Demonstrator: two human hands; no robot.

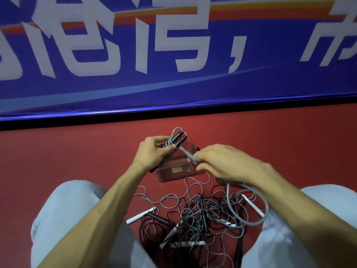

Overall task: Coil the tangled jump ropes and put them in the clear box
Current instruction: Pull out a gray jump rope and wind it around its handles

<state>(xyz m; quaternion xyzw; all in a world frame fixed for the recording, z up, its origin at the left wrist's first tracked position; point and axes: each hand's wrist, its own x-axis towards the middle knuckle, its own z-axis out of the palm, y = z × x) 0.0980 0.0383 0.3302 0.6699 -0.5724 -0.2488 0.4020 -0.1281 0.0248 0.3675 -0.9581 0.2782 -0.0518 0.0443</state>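
- 2 black handles [174, 141] are clamped together in the left hand [152, 152], far of the clear box [176, 170].
- The grey cord [188, 154] is pinched by the right hand [226, 164]; each wrap should be kept taut.
- The tangled pile [202, 215] lies near, on the red floor [289, 144].

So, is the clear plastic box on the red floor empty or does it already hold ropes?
Apparently empty: through the clear plastic box only red floor and a small label show; hands hide part.
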